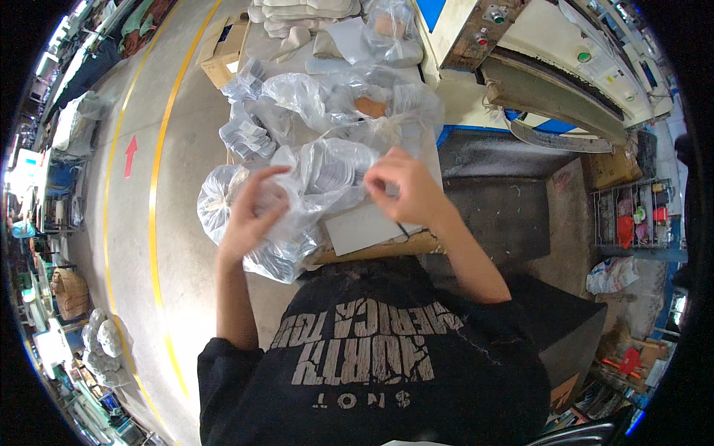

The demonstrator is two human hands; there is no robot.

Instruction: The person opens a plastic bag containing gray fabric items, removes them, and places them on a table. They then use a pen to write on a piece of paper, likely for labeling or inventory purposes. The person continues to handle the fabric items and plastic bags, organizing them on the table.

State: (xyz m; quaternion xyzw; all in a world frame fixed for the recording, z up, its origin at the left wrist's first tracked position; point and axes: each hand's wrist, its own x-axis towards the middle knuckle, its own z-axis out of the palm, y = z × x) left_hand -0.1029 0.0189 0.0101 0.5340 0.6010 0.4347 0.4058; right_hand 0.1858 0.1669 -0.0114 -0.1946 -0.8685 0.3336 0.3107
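Note:
A clear plastic bag lies on the worktable before me, with a stack of thin grey curved pieces inside. Over its left part is my left hand, slightly blurred, thumb and fingers apart. At the bag's right end my right hand is closed in a pinch; what sits between its fingertips is hidden. Beneath and to the right of the bag lies a pale flat sheet, with a small dark thin object by its edge. Another knotted clear bag is beside my left hand.
More clear bags and stacked grey pieces cover the table's far part. An open cardboard box stands beyond its left edge. At the right is a large machine with buttons. Yellow floor lines run along the left.

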